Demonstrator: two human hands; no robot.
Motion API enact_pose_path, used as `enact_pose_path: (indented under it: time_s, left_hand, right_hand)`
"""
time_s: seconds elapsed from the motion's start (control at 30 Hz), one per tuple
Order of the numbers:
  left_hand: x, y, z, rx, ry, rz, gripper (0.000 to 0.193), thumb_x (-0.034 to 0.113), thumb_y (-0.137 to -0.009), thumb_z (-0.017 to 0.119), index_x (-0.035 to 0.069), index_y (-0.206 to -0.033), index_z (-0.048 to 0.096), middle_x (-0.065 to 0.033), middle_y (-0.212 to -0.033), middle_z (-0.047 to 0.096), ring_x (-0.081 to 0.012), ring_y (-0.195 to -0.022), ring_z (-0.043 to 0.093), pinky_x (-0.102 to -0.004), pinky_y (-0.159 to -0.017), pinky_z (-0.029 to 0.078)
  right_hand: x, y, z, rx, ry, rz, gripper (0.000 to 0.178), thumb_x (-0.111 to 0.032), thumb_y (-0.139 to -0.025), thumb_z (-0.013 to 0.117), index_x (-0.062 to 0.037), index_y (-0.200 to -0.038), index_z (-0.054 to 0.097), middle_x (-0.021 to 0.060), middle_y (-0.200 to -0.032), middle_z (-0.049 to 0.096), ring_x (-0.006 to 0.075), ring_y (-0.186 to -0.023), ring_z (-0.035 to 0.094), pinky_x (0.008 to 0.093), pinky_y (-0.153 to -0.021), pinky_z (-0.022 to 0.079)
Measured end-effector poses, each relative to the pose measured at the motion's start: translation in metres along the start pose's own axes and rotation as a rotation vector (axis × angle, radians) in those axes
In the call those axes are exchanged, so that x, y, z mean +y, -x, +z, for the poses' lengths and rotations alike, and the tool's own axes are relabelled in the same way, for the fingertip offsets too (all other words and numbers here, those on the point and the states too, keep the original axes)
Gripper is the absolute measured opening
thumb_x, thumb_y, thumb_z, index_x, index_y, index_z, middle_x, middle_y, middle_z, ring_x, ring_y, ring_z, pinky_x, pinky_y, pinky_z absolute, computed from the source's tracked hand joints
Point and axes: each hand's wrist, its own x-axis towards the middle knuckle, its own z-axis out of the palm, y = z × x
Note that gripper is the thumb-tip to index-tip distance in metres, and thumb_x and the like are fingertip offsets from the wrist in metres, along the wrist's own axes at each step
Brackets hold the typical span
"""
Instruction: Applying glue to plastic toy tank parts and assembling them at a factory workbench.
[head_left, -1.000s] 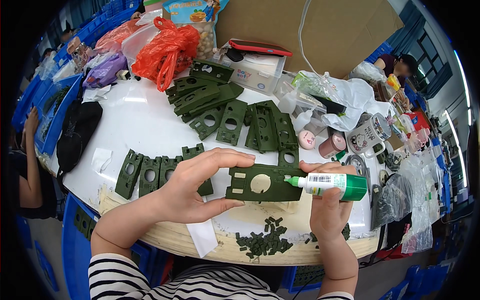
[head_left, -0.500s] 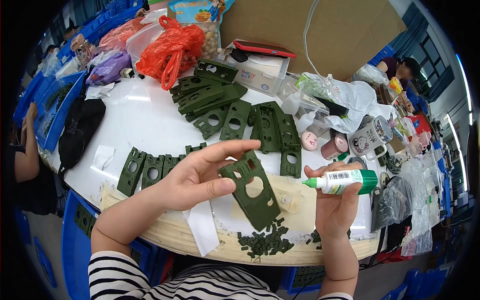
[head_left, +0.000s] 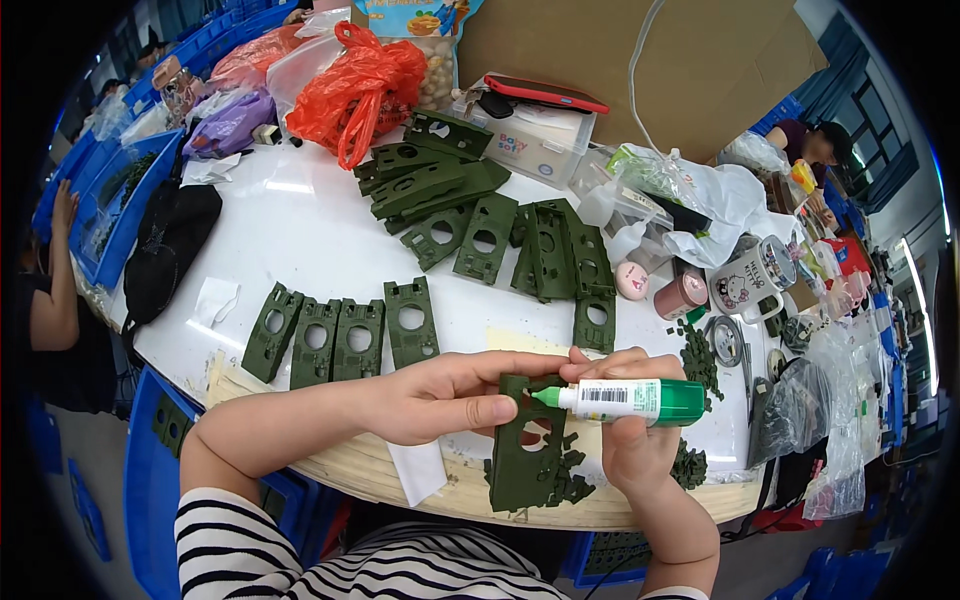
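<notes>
A dark green plastic plate (head_left: 528,440) with a round hole is gripped by the left hand (head_left: 455,395), whose thumb is pressed against the plate's near face while the fingers are curled over its upper edge. The plate is held nearly upright just above the near edge of the white table (head_left: 300,240), hanging down below the hand. A small green glue bottle (head_left: 625,400) with a white label is clasped in the right hand (head_left: 625,440), the fingers being wrapped closed around its body. The bottle is held level, and its pointed nozzle is aimed leftward, with the tip touching or almost touching the plate's upper part, right beside the left thumb. The two hands are brought close together, their fingers nearly meeting above the bottle. Under the plate, a heap of small green pieces (head_left: 565,480) is seen at the table's edge. Farther back, a row of four similar green plates (head_left: 345,335) is laid flat on the table, well apart from the hands.
</notes>
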Motion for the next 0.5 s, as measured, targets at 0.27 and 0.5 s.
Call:
enact_pose_path:
  time_s: [0.27, 0.5]
  left_hand:
    - [-0.0028, -0.0005, -0.0002, 0.029, -0.057, 0.043, 0.051, 0.016, -0.1, 0.04, 0.004, -0.145, 0.021, -0.0091, -0.136, 0.042, -0.0147, -0.114, 0.05, -0.0306, -0.098, 0.04]
    - [-0.0056, 0.0003, -0.0024, 0.016, -0.056, 0.047, 0.051, 0.015, -0.099, 0.041, 0.004, -0.145, 0.021, -0.009, -0.135, 0.043, -0.0151, -0.113, 0.051, -0.0311, -0.098, 0.04]
  right_hand:
    - [0.003, 0.0005, -0.0003, -0.017, 0.057, -0.022, 0.047, -0.031, -0.08, 0.072, -0.0001, -0.107, 0.049, 0.0164, -0.101, 0.06, 0.0286, -0.102, 0.06, 0.0459, -0.102, 0.039]
    - [0.0032, 0.0003, -0.0008, -0.023, 0.078, -0.031, 0.048, -0.032, -0.08, 0.072, 0.0004, -0.107, 0.049, 0.0165, -0.101, 0.06, 0.0286, -0.101, 0.061, 0.0459, -0.102, 0.041]
